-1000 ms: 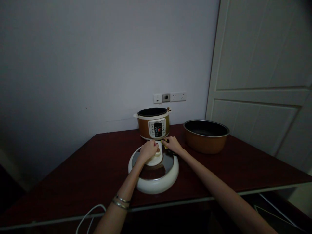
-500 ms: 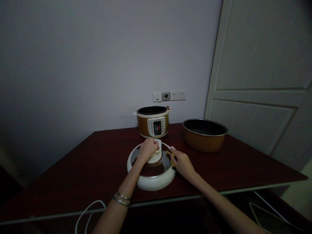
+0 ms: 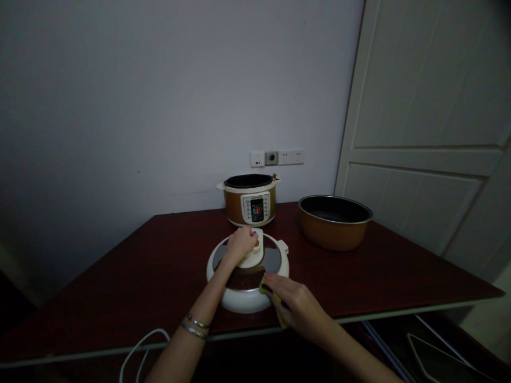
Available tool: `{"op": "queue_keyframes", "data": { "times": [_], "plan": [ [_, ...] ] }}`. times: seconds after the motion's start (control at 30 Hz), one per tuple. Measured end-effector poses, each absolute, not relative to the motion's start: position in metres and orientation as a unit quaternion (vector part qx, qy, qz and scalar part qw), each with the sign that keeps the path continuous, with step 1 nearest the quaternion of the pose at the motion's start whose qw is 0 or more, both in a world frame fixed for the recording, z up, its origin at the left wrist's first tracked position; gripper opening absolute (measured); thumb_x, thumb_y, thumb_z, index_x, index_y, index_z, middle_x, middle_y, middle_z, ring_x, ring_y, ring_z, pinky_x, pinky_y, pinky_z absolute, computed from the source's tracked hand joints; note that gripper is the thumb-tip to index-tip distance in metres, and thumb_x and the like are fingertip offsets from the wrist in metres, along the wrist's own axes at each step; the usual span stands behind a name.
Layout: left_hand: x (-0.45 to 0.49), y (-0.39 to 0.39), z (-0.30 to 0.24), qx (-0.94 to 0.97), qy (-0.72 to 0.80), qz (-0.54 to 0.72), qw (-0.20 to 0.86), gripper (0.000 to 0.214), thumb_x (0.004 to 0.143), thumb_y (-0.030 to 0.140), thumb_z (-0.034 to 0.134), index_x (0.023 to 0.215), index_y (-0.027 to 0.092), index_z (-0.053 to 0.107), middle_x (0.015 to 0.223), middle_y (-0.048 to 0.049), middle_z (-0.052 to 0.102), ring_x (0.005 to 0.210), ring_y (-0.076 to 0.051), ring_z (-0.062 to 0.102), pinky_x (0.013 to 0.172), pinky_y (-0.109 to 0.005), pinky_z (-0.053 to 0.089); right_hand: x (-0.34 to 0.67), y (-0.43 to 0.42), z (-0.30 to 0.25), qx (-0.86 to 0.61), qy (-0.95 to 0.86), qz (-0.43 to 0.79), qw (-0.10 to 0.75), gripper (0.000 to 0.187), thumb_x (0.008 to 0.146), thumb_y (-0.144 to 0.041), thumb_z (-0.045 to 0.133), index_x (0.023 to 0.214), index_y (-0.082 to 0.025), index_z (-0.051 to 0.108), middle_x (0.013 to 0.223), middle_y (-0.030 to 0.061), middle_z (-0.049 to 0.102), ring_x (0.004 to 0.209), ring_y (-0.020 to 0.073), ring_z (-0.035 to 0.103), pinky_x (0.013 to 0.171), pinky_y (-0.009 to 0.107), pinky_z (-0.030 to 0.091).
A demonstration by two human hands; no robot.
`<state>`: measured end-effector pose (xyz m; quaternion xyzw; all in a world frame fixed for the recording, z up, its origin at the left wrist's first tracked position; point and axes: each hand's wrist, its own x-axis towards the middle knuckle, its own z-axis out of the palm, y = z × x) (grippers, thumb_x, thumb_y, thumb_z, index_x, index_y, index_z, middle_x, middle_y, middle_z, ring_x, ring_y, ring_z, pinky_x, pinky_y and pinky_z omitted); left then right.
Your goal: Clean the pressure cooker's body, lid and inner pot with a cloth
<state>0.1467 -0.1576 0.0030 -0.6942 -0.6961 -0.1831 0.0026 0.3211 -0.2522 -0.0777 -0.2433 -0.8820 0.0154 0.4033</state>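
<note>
A round cooker lid [image 3: 245,301], white at the rim with a shiny brown-grey top, lies near the table's front edge. My left hand [image 3: 241,243] is closed around the white handle [image 3: 254,256] at its centre. Pinched in my right hand [image 3: 298,306] is a yellow and black cloth or sponge [image 3: 282,314], mostly covered by the fingers. It touches the lid's rim at the front right. Behind the lid stands a gold and white electric cooker [image 3: 250,199] with a control panel and no lid on it.
A wide brown pot [image 3: 334,226] with a dark inside stands right of the cooker. Wall sockets [image 3: 291,157] sit behind. A white cable [image 3: 138,346] hangs by the front edge of the dark red table [image 3: 131,276].
My right hand has slid the yellow and black cloth or sponge from the lid's right side round to its front right, nearer me. My left hand stays on the handle.
</note>
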Motion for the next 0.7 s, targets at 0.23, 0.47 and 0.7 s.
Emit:
{"op": "queue_keyframes", "data": {
  "times": [0.23, 0.47, 0.7],
  "plan": [
    [0.144, -0.155, -0.001, -0.703, -0.684, -0.193, 0.007, 0.027, 0.084, 0.034, 0.042, 0.083, 0.019, 0.064, 0.091, -0.0109, 0.07, 0.084, -0.024, 0.065, 0.068, -0.029, 0.043, 0.347, -0.155, -0.034, -0.377, -0.806, 0.083, 0.449, 0.029, 0.088, -0.026, 0.05, 0.108, -0.015, 0.067, 0.108, 0.0112, 0.068, 0.098, 0.0224, 0.065, 0.089, 0.033, 0.049],
    [0.145, -0.156, 0.001, -0.704, -0.687, -0.179, -0.002, 0.029, 0.085, 0.034, 0.041, 0.087, 0.019, 0.065, 0.094, -0.0122, 0.07, 0.088, -0.025, 0.065, 0.071, -0.03, 0.045, 0.365, -0.121, -0.053, -0.327, -0.879, 0.114, 0.328, 0.029, 0.089, -0.021, 0.045, 0.107, -0.018, 0.066, 0.111, 0.0073, 0.067, 0.106, 0.0201, 0.061, 0.095, 0.032, 0.045],
    [0.147, -0.157, 0.003, -0.706, -0.688, -0.168, 0.001, 0.028, 0.084, 0.033, 0.041, 0.088, 0.019, 0.064, 0.096, -0.0123, 0.07, 0.089, -0.026, 0.065, 0.072, -0.032, 0.046, 0.393, -0.157, -0.06, -0.31, -0.893, 0.113, 0.304, 0.036, 0.085, -0.014, 0.045, 0.116, -0.018, 0.063, 0.116, 0.0081, 0.065, 0.108, 0.0201, 0.06, 0.097, 0.035, 0.043]
  ]
}}
